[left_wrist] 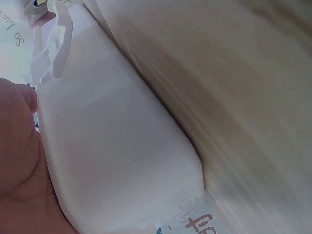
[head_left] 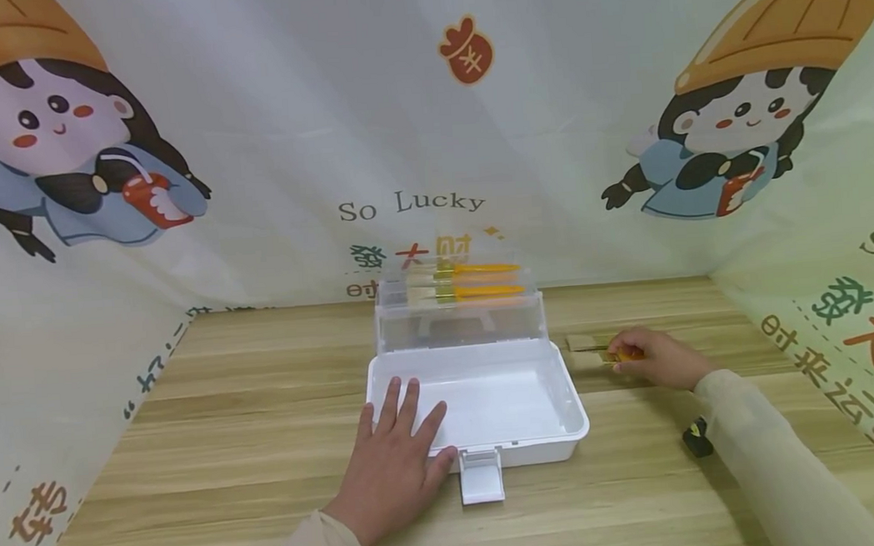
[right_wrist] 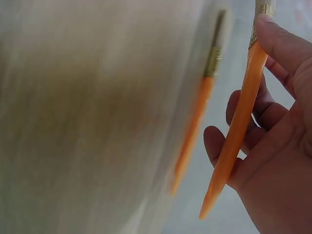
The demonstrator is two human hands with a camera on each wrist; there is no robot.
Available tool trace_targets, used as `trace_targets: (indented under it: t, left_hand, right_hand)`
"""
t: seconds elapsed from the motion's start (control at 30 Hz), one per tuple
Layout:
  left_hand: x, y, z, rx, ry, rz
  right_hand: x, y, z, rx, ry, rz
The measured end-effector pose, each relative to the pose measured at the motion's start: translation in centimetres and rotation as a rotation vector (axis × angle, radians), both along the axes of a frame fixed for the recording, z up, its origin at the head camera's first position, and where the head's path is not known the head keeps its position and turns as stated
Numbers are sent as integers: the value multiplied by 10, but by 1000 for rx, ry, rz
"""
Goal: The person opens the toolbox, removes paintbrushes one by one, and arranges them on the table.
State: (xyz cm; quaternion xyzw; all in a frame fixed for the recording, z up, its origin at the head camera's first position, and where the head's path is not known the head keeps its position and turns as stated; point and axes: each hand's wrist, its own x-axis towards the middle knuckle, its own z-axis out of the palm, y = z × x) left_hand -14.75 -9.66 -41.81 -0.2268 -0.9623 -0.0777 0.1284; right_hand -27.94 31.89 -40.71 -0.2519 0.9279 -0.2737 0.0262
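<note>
A white plastic box [head_left: 549, 452] with a clear lid [head_left: 455, 326] swung up at the back stands in the middle of the table. My left hand [head_left: 400, 471] rests on its front left rim, fingers spread over the inside; in the left wrist view the palm lies along the box wall [left_wrist: 117, 136]. To the right of the box, my right hand [head_left: 660, 358] pinches a paintbrush [right_wrist: 239, 117] with an orange handle near its metal ferrule. A second orange-handled paintbrush [right_wrist: 195, 122] lies on the table beside it. Their pale bristles point toward the box.
Several orange-handled paintbrushes [head_left: 483, 291] sit on the raised clear lid. A white latch [head_left: 482, 481] hangs down at the box front. Near the right forearm is a small black object [head_left: 697, 438]. Printed cloth [head_left: 286, 132] walls in the wooden table [head_left: 253, 451] behind and at both sides.
</note>
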Motion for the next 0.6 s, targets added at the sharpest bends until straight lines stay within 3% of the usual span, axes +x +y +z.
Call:
trace_targets:
  t: [0.27, 0.6]
  left_hand:
    - [1, -1, 1, 9, 17, -11]
    - [0, -1, -1, 13, 28, -12]
  right_hand:
    - [-19, 5, -13, 47, -37, 21]
    - [-23, 11, -13, 70, -81, 13]
